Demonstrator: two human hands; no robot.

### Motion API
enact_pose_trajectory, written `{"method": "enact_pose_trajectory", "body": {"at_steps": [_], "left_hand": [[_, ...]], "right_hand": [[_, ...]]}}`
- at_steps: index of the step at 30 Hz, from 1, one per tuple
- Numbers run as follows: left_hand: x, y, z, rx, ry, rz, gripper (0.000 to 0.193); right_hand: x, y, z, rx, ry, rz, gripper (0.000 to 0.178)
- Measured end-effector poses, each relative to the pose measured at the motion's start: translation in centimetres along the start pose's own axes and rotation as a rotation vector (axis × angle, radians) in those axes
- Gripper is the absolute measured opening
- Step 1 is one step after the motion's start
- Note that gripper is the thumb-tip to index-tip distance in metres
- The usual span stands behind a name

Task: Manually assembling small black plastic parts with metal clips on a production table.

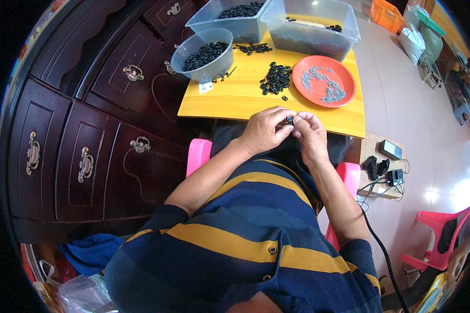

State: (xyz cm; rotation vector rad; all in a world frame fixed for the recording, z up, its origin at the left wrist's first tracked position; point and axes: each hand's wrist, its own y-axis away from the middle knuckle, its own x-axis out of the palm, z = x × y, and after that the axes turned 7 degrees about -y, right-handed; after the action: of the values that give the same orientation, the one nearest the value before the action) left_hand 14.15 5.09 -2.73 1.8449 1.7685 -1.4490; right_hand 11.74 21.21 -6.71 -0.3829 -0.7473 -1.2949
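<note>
Just off the near edge of the yellow table [235,107], my two hands meet over my lap. Pinched in the fingers of my left hand [266,128] is a small black plastic part [290,120]. My right hand [311,136] closes on the same part from the other side, thumb and fingertips against it; whether it also holds something tiny cannot be made out. Beyond my hands lies a pile of similar black parts [277,77]. Beside that pile, an orange-red plate [344,78] carries many small silvery pieces [333,94].
A round clear tub [222,65] of black parts stands at the table's left, with two clear bins [245,31] [313,41] behind. Loose black pieces [253,49] lie between. Dark drawers [115,78] flank the left. A low stand [386,190] with devices and cables is at right.
</note>
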Motion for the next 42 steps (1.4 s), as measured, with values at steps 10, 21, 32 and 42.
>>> {"method": "enact_pose_trajectory", "body": {"at_steps": [10,21,32,42], "left_hand": [[0.4,-0.1,-0.3,0.019,-0.133,-0.082,0.031],[0.1,-0.2,-0.7,-0.002,-0.126,-0.051,0.027],[0.1,0.0,-0.4,-0.005,-0.125,-0.054,0.020],[0.0,-0.1,-0.4,0.011,-0.159,-0.039,0.019]], "right_hand": [[0.0,0.0,-0.5,-0.056,0.025,-0.025,0.013],[-0.4,0.0,-0.2,-0.019,0.043,-0.012,0.010],[0.3,0.4,0.5,0.099,-0.001,-0.004,0.008],[-0.2,0.0,0.1,0.184,-0.107,-0.007,0.008]]}}
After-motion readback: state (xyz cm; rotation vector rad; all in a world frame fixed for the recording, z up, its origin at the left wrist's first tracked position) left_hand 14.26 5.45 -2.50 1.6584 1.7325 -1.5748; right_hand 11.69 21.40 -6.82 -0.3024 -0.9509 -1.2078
